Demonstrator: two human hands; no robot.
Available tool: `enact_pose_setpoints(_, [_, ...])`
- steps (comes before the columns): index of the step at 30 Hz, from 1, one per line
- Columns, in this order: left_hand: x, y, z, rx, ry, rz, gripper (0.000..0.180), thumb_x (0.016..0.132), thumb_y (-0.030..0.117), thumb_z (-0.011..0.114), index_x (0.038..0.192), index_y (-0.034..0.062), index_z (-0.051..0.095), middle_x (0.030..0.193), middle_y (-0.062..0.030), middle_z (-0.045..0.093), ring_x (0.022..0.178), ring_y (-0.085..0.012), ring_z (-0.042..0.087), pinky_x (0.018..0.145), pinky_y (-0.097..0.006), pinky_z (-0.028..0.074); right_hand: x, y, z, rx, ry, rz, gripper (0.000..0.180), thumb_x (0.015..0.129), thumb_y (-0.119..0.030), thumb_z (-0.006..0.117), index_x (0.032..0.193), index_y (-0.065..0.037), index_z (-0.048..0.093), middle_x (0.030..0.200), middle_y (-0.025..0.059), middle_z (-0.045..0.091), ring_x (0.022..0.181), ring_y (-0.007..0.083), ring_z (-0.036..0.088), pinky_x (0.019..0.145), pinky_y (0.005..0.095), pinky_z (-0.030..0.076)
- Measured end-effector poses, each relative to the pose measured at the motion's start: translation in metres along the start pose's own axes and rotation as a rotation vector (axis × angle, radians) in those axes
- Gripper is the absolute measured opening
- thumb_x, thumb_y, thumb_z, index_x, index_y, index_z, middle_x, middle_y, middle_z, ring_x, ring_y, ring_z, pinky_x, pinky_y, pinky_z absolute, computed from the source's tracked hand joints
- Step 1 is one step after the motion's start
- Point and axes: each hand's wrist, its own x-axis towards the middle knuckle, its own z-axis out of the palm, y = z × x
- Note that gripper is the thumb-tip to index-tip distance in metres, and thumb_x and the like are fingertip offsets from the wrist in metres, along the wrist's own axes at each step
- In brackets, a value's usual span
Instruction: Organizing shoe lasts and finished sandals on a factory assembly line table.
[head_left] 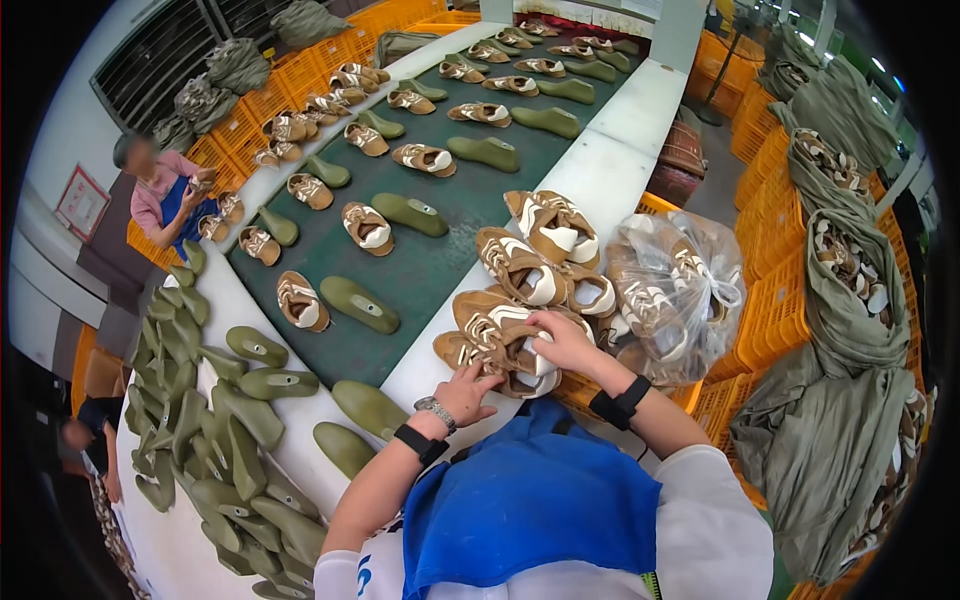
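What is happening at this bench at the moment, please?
A person in a blue apron has both hands on a pile of tan and white shoe uppers on the white bench edge. The left hand presses the nearest upper; the right hand grips one. Beside the pile sits a clear bag of uppers; green lasts lie to the left.

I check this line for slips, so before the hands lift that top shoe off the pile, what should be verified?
1. Left hand on the brown shoe at the pile's near end: ok.
2. Right hand on the same shoe: ok.
3. Full grip closed around it: cannot tell.
4. Pile of shoes resting on the white ledge, not sliding: ok.
5. Green belt has a free spot nearby: ok.
6. Clear bag of shoes away from both hands: ok.
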Motion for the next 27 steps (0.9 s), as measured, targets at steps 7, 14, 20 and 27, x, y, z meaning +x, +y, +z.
enact_pose_setpoints(7, [-0.021, -0.031, 0.0, 0.066, 0.007, -0.169, 0.047, 0.071, 0.045, 0.067, 0.102, 0.0099, 0.062, 0.13, -0.0016, 0.043, 0.119, -0.0322, 0.042, 0.09, -0.038, 0.045, 0.022, 0.024, 0.022, 0.158, -0.112, 0.036, 0.028, 0.073, -0.018, 0.056, 0.099, -0.006, 0.058, 0.095, 0.0132, 0.062, 0.09, 0.0247, 0.058, 0.08, 0.0322, 0.044])
enact_pose_setpoints(14, [-0.02, -0.029, 0.011, -0.007, 0.07, -0.354, 0.071, 0.072, 0.049, 0.066, 0.122, 0.0014, 0.046, 0.137, -0.0102, 0.034, 0.127, -0.0318, 0.032, 0.095, -0.047, 0.039, 0.026, 0.024, 0.035, -0.004, -0.208, -0.006, 0.031, 0.076, -0.024, 0.055, 0.103, -0.009, 0.058, 0.099, 0.0173, 0.062, 0.096, 0.032, 0.058, 0.084, 0.0379, 0.044])
enact_pose_setpoints(20, [-0.034, -0.027, -0.005, 0.062, 0.128, -0.462, 0.063, 0.072, 0.043, 0.067, 0.12, 0.0044, 0.05, 0.132, -0.0125, 0.04, 0.125, -0.0312, 0.035, 0.095, -0.046, 0.039, 0.033, -0.031, -0.006, -0.594, -0.19, -0.085, 0.026, 0.079, -0.029, 0.054, 0.096, -0.012, 0.065, 0.088, 0.0147, 0.064, 0.081, 0.0326, 0.061, 0.072, 0.0434, 0.049])
enact_pose_setpoints(27, [-0.02, 0.009, 0.006, -0.012, 0.482, -0.143, 0.065, 0.069, 0.034, 0.07, 0.125, 0.0116, 0.045, 0.128, -0.0133, 0.043, 0.12, -0.0327, 0.038, 0.092, -0.046, 0.04, 0.099, 0.005, -0.053, -0.691, 0.155, 0.142, 0.071, 0.067, -0.042, 0.071, 0.128, -0.021, 0.042, 0.131, 0.0188, 0.036, 0.125, 0.0383, 0.029, 0.1, 0.0533, 0.026])
